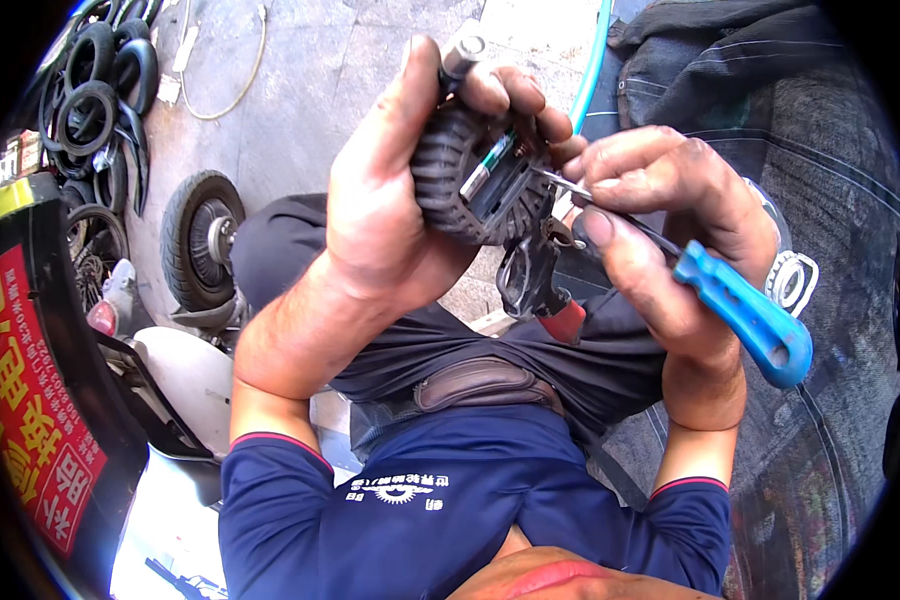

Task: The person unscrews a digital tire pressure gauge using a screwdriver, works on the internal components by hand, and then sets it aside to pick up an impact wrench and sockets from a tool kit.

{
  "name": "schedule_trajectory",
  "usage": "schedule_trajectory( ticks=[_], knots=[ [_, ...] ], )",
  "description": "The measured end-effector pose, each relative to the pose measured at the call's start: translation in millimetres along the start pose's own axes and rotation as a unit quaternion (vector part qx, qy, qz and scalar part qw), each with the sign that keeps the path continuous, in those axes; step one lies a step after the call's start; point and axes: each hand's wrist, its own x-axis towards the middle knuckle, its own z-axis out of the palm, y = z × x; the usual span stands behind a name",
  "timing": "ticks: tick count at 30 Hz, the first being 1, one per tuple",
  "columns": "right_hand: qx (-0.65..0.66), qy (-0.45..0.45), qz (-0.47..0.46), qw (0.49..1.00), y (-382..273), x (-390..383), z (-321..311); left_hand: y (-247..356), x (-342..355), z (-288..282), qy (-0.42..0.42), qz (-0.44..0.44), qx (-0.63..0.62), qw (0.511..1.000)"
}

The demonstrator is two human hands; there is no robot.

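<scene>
Main risk: screwdriver tip slipping on a housing held only by hand

Risks, biggest item down:

The ribbed black housing has no visible support besides the left hand. A hard push from the right would probably roll or twist it in that grip.

Next, the blue-handled screwdriver. Its thin tip sits at the right edge of the housing's opening; whether it has a bite, can't tell. Too much side load or a shallow bite could send it skidding toward the left fingers, which are just above.

The black dangling part with a red end hangs below the housing. If it's attached (not clear), a twist could tug or snag it.

The metal cylinder pokes up between left thumb and fingers; loosening that grip might drop it, if it's a loose piece.

Smallest: the green-and-silver insert inside the opening. Prying at a bad angle could scratch or bend it.

Position: housing is up above the lap, opening exposed. Left hand wraps it: palm on its left side, thumb up, fingers curled over the top. Right hand is just right of it, pinching the screwdriver shaft between thumb and fingers, handle angling out below. Hands close together; fingertip contact between them, can't tell.
</scene>
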Motion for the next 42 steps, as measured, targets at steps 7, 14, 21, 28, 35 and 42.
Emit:
schedule_trajectory(
  ticks=[7, 14, 21, 28, 35, 42],
  knots=[
    [-0.065, -0.032, -0.040, 0.997, -5, 7, 8, -4, 4, -17, -0.075, -0.020, -0.003, 0.997],
    [0.022, -0.021, -0.071, 0.997, -8, 2, 28, 7, 19, -25, -0.253, 0.011, 0.034, 0.967],
    [0.002, -0.016, -0.085, 0.996, -12, 1, 30, 9, 21, -22, -0.280, 0.004, 0.029, 0.960],
    [0.003, -0.005, -0.097, 0.995, -10, -3, 34, 8, 20, -17, -0.269, 0.006, 0.037, 0.962],
    [0.023, 0.027, -0.106, 0.994, -9, -7, 42, 11, 19, -7, -0.256, 0.012, 0.006, 0.967],
    [0.001, 0.024, -0.122, 0.992, -12, -10, 46, 7, 23, -9, -0.295, 0.043, -0.027, 0.954]
  ],
)
